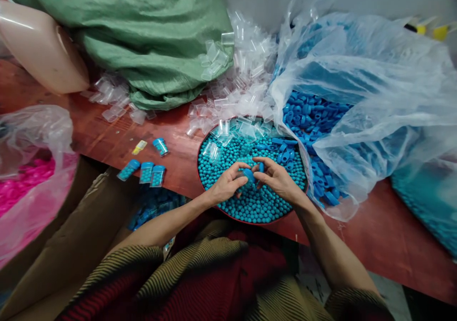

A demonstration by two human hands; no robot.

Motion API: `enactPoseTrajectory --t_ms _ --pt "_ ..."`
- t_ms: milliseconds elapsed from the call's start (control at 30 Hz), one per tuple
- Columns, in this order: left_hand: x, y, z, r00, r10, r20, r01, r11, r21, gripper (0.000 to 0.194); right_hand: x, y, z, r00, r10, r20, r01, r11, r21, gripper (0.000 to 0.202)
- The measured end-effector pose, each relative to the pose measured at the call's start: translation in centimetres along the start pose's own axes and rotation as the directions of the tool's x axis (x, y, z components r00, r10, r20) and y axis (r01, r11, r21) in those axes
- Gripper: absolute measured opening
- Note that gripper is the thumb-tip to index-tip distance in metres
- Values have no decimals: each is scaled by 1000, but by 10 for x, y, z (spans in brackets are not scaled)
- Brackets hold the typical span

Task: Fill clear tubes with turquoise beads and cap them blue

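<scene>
A round red-rimmed tray [200, 178] holds many small turquoise balls [260, 209], with clear plastic containers [246, 131] at its back and blue caps [285, 155] at its back right. Over the tray's middle, my left hand [228, 183] is closed on a small container with a blue cap [249, 174]. Just right of it, my right hand [276, 179] pinches a blue piece [262, 168] between its fingers. The two hands nearly meet. Capped containers of turquoise balls [146, 172] stand or lie on the red table [174, 161] to the left.
A plastic bag [378, 88] of blue caps stands at the right. Behind the tray lie loose clear containers [246, 73] and a green sack [153, 35]. A pale pink jug [43, 45] is at the far left, above a bag of pink pieces [26, 183] and a cardboard box [67, 245].
</scene>
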State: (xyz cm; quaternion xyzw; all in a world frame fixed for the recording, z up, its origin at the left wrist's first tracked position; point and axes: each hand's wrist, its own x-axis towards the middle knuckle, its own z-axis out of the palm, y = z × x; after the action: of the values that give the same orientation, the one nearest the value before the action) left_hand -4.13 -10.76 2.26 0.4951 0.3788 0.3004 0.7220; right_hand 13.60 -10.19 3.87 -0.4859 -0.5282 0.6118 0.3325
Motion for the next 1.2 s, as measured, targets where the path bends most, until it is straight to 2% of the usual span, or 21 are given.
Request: enactPoseTrajectory --t_ms 100,200,267,367,533,633,700,767,867,967,1067,1200 --pt "-1 -2 -2 999 -11 34 13 998 -53 41 2 -1 -4 987 94 130 -114 980 161 38" --pt "-1 -5 2 1000 5 0 -5 997 -79 38 3 5 -2 975 116 187 -171 935 310 35" --pt "-2 -5 8 997 4 -72 -9 998 -68 34 2 9 2 978 110 176 -168 917 361 35" --pt "-1 -3 14 988 21 -156 -25 1000 -19 32 1 10 5 990 95 101 -128 904 407 37" --pt "2 1 3 998 45 -46 -46 998 -31 41 0 4 2 992 123 38 -126 861 493 45" --pt "2 -2 -5 999 41 -3 -41 999 -36 42 1 6 0 972 188 142 -233 851 470 38" --pt "1 -4 -6 998 62 15 -62 998 21 43 0 8 1 950 225 217 -302 837 456 35" --pt "-1 -5 -3 996 88 7 -88 988 130 48 -1 10 2 941 231 245 -323 825 463 35" --pt "-5 -3 3 988 141 -69 -107 928 357 59 -4 13 6 936 218 277 -326 832 449 35" --pt "-9 -3 9 983 139 -123 -60 863 501 60 -8 16 9 933 214 290 -323 855 405 35" --pt "-10 -4 12 986 106 -125 -26 855 517 58 -12 16 10 939 204 276 -294 893 342 35" --pt "-8 3 15 988 129 -88 -80 902 424 55 -14 9 7 956 196 218 -258 914 312 31"
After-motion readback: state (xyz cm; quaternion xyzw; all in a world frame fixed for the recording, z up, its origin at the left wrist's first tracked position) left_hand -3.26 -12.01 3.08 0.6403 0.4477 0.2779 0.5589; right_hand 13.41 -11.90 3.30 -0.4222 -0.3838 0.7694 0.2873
